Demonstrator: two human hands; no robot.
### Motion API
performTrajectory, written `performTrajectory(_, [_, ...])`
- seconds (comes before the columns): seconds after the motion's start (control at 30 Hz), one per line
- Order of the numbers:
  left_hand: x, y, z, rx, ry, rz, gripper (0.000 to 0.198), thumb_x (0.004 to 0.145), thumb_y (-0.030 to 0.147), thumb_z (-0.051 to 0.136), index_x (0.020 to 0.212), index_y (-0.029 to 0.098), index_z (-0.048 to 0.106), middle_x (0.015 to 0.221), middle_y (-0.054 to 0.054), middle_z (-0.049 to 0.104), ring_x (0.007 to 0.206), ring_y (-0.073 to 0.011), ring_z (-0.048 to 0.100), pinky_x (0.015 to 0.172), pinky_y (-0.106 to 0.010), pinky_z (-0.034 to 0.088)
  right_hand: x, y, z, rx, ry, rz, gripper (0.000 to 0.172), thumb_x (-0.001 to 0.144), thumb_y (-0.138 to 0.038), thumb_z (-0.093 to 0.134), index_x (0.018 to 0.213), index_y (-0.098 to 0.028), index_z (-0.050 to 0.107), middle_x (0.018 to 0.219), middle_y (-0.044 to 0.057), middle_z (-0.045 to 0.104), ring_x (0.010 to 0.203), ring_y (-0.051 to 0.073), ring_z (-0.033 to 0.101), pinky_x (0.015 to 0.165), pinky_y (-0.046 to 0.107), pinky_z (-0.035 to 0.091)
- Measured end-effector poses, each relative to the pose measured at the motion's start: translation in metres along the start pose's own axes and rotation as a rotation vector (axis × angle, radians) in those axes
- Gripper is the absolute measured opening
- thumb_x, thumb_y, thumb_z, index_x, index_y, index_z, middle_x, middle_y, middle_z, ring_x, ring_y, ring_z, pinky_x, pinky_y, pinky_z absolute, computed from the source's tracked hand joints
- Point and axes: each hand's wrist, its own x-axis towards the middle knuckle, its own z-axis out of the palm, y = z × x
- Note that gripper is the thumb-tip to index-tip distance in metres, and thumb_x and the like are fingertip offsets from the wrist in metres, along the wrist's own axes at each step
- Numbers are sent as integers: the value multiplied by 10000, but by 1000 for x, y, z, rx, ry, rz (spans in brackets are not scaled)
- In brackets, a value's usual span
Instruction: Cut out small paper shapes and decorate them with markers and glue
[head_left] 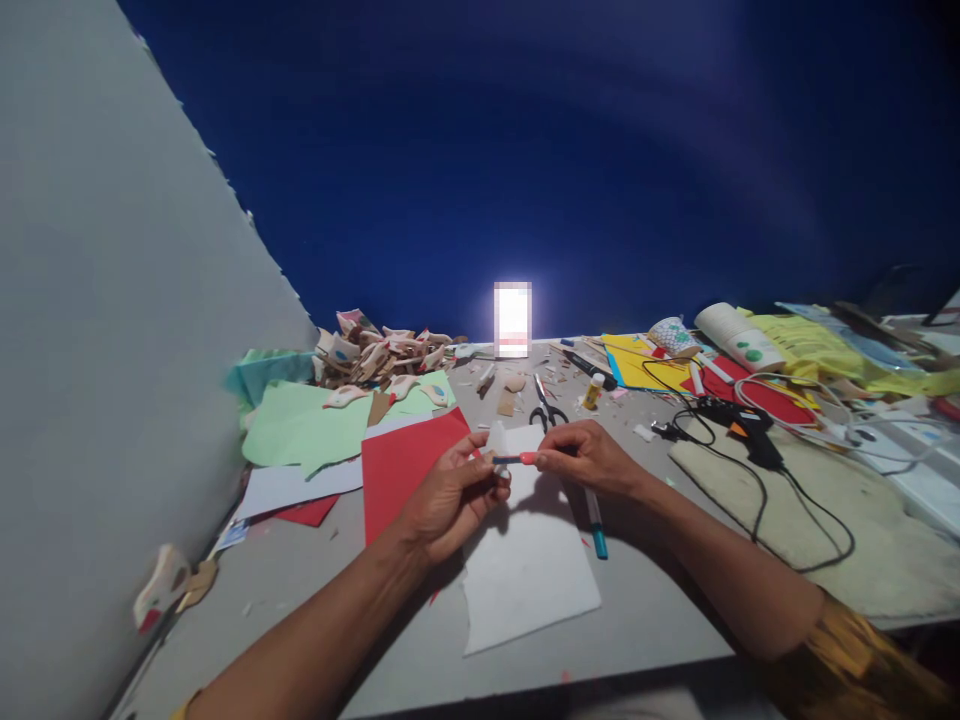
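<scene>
My left hand [454, 495] is closed in a pinch on a small pale cut-out piece [497, 440], held just above a white paper sheet [529, 570]. My right hand [589, 458] is closed round a thin marker with an orange-red end [517, 459], whose tip touches the piece. A teal-capped pen [596, 525] lies on the table under my right wrist. A red paper sheet [405, 465] lies flat beside my left hand. Both hands meet over the middle of the grey table [652, 610].
Black scissors [546, 410] lie beyond my hands. A black glue gun [739, 425] with a looping cable sits at the right. A heap of small cut-outs [382, 360] and green papers [315, 425] lie at the back left. Paper cups [735, 335] and yellow sheets crowd the back right. A grey wall [112, 350] rises on the left.
</scene>
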Motion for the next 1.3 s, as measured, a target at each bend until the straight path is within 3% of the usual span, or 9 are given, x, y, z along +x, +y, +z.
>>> performTrajectory(0.13, [0, -1, 1, 19, -24, 10, 297, 835, -16, 631, 1105, 106, 623, 854, -74, 661, 633, -102, 625, 588, -193, 572, -1, 0, 6, -20, -26, -16, 416, 887, -497, 674, 654, -154, 710, 571, -6, 576, 564, 115, 484, 546, 243, 337])
performTrajectory(0.3, [-4, 2, 5, -46, -12, -51, 296, 838, -42, 585, 1090, 114, 601, 855, -72, 645, 652, -113, 647, 617, -208, 581, 0, 4, 5, -37, 33, -6, 402, 870, -506, 706, 669, -157, 728, 615, 13, 640, 574, 121, 517, 558, 251, 351])
performTrajectory(0.73, [-7, 3, 6, -70, 15, -61, 290, 861, -42, 546, 1101, 117, 581, 878, -74, 635, 679, -121, 660, 643, -217, 590, 2, 7, -1, -77, 82, -53, 407, 877, -511, 705, 668, -162, 732, 616, 16, 627, 571, 125, 520, 558, 263, 353])
performTrajectory(1.3, [-7, 3, 6, -24, -10, -37, 265, 847, -11, 635, 1055, 147, 591, 859, -64, 654, 668, -120, 671, 635, -210, 593, 2, 2, -1, 25, 41, 37, 452, 848, -562, 701, 638, -162, 684, 577, -6, 569, 551, 114, 467, 536, 255, 343])
